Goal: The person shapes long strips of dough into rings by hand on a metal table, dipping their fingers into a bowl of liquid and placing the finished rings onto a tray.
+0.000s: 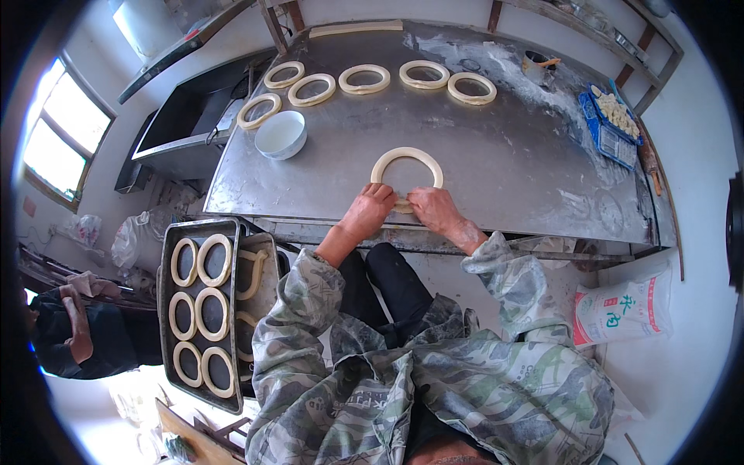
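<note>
A pale dough ring [406, 152] lies on the metal table near its front edge. My left hand [371, 209] grips its near left side, fingers curled over the dough. On the near right side my right hand [435, 208] holds the same ring, its fingers bent round it. Between the two hands a short stretch of dough shows, but the fingertips are partly hidden. A white bowl [280, 136] stands to the left on the table. Behind it, several finished-looking dough rings [364, 89] lie in a loose row, and a long dough strip [356, 28] rests at the far edge.
Black baking trays [241, 325] with dough rings stand at my left. Far right on the floury table [496, 170] are a container with a brush [536, 68], dough pieces [614, 111] on blue plastic and a rolling pin [649, 158]. A white sack [625, 308] and another person [85, 329] flank me.
</note>
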The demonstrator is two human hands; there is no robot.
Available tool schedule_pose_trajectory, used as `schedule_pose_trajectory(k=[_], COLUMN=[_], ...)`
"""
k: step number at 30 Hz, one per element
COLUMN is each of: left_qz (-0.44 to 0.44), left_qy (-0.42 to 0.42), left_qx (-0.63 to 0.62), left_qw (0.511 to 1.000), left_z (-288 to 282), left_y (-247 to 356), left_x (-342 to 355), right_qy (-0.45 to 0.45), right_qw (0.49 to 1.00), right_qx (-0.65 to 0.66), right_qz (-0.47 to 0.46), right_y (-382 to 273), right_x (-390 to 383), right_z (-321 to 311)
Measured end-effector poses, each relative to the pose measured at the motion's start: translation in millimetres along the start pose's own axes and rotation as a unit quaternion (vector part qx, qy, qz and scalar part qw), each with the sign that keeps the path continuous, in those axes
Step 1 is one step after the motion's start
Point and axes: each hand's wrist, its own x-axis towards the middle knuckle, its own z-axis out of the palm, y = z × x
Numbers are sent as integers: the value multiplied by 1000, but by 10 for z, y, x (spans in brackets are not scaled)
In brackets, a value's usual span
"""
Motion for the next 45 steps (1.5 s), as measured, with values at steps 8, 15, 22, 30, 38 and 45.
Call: schedule_pose_trajectory(k=[8,15,22,30,38,45], left_qz=[-75,-352,-428,-528,-520,-495], left_qy=[67,23,-52,-12,85,87], left_qx=[5,32,98,-39,-714,-642], left_qw=[995,935,897,848,461,579], left_z=[4,17,193,279,81,-895], left_y=[-41,-317,-261,-223,-437,-1671], left_x=[-56,47,326,580,281,1171], right_qy=[-50,63,156,110,-23,-10], right_qw=[997,995,982,957,589,619], right_qx=[7,82,-8,59,684,714], right_qz=[55,-17,109,261,430,326], right_y=[-68,-216,199,770,586,733], right_x=[102,480,425,340,499,2143], right_z=[41,362,90,65,-253,-467])
